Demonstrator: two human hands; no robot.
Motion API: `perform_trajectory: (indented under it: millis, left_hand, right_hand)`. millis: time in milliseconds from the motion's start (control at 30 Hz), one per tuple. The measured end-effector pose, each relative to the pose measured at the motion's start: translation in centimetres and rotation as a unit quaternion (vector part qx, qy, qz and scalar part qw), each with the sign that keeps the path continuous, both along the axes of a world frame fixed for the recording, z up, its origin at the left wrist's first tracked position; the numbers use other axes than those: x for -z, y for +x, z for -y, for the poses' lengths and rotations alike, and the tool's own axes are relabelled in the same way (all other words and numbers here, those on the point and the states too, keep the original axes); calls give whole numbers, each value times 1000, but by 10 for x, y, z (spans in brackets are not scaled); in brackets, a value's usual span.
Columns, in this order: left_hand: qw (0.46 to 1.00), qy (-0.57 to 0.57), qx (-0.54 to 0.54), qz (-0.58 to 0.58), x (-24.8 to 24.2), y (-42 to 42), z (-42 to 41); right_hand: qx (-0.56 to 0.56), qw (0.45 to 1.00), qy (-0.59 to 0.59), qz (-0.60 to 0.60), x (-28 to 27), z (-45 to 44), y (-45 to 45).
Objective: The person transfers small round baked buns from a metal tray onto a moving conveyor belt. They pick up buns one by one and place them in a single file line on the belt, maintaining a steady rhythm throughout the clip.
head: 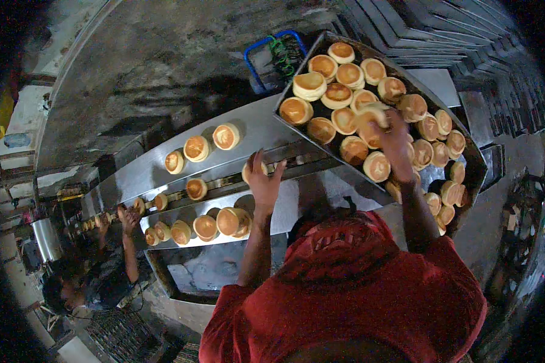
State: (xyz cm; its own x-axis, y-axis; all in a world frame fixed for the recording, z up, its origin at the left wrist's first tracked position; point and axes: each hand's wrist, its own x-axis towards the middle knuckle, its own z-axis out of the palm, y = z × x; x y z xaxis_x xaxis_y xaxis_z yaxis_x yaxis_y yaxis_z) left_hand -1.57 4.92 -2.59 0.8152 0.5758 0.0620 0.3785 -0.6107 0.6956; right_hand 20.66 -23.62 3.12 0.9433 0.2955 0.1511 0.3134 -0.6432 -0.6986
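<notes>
My left hand (264,183) is over the conveyor channel, fingers spread, at a round bun (250,172) that it partly covers; whether it grips the bun is unclear. My right hand (393,140) reaches over a large dark metal tray (377,181) of golden-topped buns and holds a bun (373,115), blurred by motion. Several buns (196,149) stand on the metal ledge beyond the channel. More buns (206,227) sit on the near ledge to the left, some overlapping. Another bun (196,188) lies in the channel left of my left hand.
At the far left a co-worker's hands (129,218) are over the same conveyor (218,182). An empty-looking dark tray (209,272) lies below the near ledge. A blue metal frame (274,38) with a green coil stands behind the ledge. Stacked metal trays (418,27) fill the upper right.
</notes>
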Motion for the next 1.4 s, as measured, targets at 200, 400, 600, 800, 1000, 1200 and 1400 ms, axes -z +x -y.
perform_trajectory:
  millis: [200,400,600,800,1000,1200,1400]
  left_hand:
    - [864,-480,42,145,-19,28,47]
    - [972,-233,-8,-41,14,8,-34]
    - [993,66,-62,-79,14,-23,-58]
    - [981,-183,2,66,51,8,-22]
    - [984,138,57,-92,73,1,-25]
    - [984,156,-34,-79,11,8,-62]
    - [943,267,-5,-200,30,51,-155]
  right_hand:
    - [-214,971,36,-103,23,-75,-64]
    - [-120,947,-297,33,64,-75,16]
    - [-82,937,-335,59,52,-64,19]
    - [-23,942,-330,60,43,-20,23]
    - [-131,878,285,-361,39,-58,-38]
    - [-213,975,23,-51,76,-115,-104]
    - [-316,908,-224,-160,67,-139,-107]
